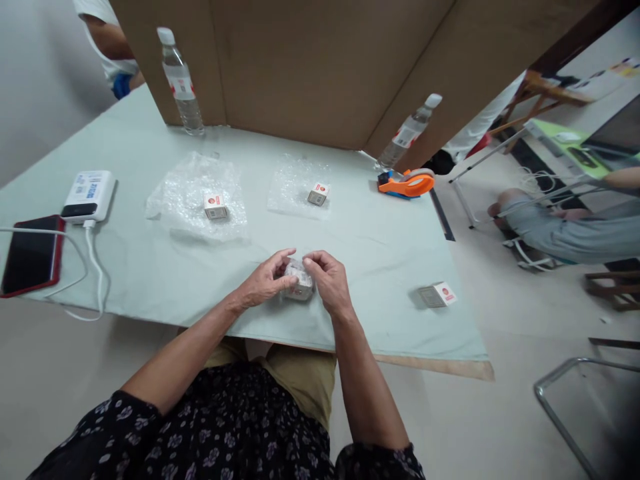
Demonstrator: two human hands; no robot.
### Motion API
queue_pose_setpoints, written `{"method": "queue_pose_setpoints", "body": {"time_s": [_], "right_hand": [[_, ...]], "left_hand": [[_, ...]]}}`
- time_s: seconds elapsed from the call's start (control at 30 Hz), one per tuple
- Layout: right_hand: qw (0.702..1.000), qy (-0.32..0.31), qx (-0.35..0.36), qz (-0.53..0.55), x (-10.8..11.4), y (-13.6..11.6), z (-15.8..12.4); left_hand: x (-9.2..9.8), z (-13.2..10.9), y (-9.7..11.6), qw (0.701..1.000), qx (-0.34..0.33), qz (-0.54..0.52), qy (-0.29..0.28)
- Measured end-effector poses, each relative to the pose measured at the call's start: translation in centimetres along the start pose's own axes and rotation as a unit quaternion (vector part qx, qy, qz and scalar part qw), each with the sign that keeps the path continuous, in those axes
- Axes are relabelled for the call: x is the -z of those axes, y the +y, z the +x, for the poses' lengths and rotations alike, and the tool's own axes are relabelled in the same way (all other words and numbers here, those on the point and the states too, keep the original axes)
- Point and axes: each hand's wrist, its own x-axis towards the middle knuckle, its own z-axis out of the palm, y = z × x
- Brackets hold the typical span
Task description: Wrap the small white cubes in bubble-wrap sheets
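Observation:
Near the table's front edge sits a small box wrapped in bubble wrap (pixel 299 285), held between my hands. My left hand (pixel 267 277) grips its left side, thumb across the front and fingers behind. At its upper right corner, my right hand (pixel 327 277) pinches the clear wrap between thumb and bent fingers. Beyond the hands, one small white and brown box (pixel 215 207) rests on a large sheet of bubble wrap (pixel 185 190). Another small box (pixel 319 195) lies on a smaller bubble wrap sheet (pixel 287 187). A third box (pixel 438 295) stands to the right on the bare cloth.
An orange tape dispenser (pixel 407 183) lies at the back right. Two water bottles (pixel 183 87) stand against a tall cardboard panel (pixel 310 67). At left are a white power bank (pixel 90 195), its cable and a phone (pixel 33 255). Other people sit behind the panel and at right.

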Motion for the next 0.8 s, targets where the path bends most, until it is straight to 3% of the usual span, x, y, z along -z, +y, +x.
{"method": "queue_pose_setpoints", "body": {"time_s": [0.17,0.3,0.43,0.5,0.63,0.8], "right_hand": [[0.996,-0.034,0.009,-0.084,0.2,-0.8,-0.9],[0.980,0.044,0.081,-0.178,-0.7,0.1,-1.5],[0.978,0.093,0.081,-0.170,-1.6,1.1,-1.5],[0.983,0.080,0.070,-0.147,-1.6,1.1,-1.3],[0.993,0.022,0.043,-0.109,-0.6,0.3,-0.6],[0.989,-0.015,0.045,-0.140,0.6,-1.1,0.2]], "left_hand": [[-0.5,0.2,-0.5,0.999,-0.014,0.027,0.027],[-0.7,0.2,-1.0,0.995,-0.017,0.075,0.066],[-0.3,0.0,-1.0,0.998,-0.021,0.046,0.027],[-0.1,0.0,-0.8,1.000,-0.021,0.013,0.003],[-0.1,0.1,-0.3,1.000,0.001,-0.027,0.010],[-0.1,0.3,0.2,0.999,0.019,-0.043,0.004]]}}
